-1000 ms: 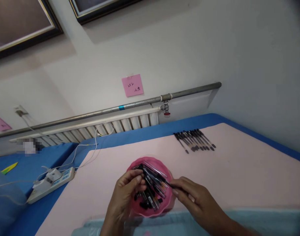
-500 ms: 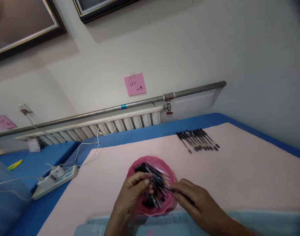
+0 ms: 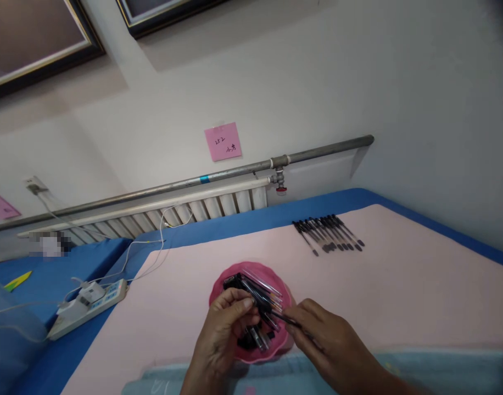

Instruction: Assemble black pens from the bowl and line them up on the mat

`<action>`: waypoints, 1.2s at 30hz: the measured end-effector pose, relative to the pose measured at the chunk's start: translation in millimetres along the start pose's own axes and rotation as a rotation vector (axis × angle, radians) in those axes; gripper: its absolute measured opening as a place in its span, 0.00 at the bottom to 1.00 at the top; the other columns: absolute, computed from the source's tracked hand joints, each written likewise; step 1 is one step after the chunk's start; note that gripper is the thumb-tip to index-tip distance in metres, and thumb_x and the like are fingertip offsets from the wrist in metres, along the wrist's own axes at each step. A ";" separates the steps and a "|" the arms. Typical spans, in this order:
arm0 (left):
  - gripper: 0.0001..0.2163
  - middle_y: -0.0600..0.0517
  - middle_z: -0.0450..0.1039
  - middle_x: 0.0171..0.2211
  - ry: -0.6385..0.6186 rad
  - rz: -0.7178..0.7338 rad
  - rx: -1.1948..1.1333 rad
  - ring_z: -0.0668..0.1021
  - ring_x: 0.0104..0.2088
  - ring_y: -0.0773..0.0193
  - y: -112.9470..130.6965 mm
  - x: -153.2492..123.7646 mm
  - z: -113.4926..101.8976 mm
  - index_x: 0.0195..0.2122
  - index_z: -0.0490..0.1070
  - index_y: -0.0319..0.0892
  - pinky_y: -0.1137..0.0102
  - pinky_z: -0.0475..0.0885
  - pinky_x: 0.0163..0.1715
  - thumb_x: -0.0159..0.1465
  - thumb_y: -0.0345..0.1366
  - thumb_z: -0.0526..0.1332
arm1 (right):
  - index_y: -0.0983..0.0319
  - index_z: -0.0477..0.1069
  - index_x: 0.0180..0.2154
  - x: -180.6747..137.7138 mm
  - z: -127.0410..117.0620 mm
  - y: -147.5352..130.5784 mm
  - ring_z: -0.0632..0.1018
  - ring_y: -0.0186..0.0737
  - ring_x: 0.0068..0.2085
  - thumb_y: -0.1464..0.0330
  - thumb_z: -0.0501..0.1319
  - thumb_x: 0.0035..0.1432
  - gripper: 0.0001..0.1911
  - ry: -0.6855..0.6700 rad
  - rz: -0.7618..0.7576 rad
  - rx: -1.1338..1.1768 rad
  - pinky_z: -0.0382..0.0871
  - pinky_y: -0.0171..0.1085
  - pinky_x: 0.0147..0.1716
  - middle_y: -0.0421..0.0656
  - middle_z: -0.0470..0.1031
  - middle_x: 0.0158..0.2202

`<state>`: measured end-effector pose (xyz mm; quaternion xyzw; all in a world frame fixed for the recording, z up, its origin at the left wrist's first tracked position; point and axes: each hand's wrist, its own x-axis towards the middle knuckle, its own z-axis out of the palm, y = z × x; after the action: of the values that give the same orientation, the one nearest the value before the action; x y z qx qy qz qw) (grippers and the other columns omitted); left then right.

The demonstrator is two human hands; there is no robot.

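Fingers (image 3: 240, 310) first: how do they stand on the left hand (image 3: 218, 332)?

Thumb and forefinger are drawn together over the near left part of the pink bowl (image 3: 219, 286). Whether they pinch anything, I can't tell; dark parts crowd right up to them.

And on the right hand (image 3: 328, 337)?

Closed around a slim dark pen (image 3: 281, 316), thumb on one side and forefinger on the other.

Where does the pen lie, then?

Between the two hands. One end points over the bowl, near the left fingertips; the other runs back under the right fingers into the palm.

Touching the left ones?

Too blurred and dark to say.

What's in the bowl?

Clear tubes and black pieces (image 3: 257, 288), heaped just beside and below the left fingers.

Anything beyond?

A slanted row of pens with dark ends (image 3: 328, 231), well apart from both hands, on a pale pink sheet (image 3: 400, 280) over the blue table (image 3: 354, 197).
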<state>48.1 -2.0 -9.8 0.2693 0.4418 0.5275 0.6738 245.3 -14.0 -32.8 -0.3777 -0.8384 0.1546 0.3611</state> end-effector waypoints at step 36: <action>0.13 0.54 0.71 0.21 0.042 0.048 0.061 0.73 0.20 0.71 -19.1 3.9 4.2 0.26 0.70 0.38 0.73 0.71 0.24 0.51 0.42 0.68 | 0.59 0.72 0.36 4.7 6.9 -14.0 0.77 0.40 0.36 0.64 0.53 0.61 0.11 -0.044 0.353 0.391 0.70 0.36 0.36 0.43 0.77 0.34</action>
<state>61.0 -3.6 -24.9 0.2890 0.4652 0.5355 0.6429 230.8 -19.7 -27.8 -0.4378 -0.7213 0.3826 0.3763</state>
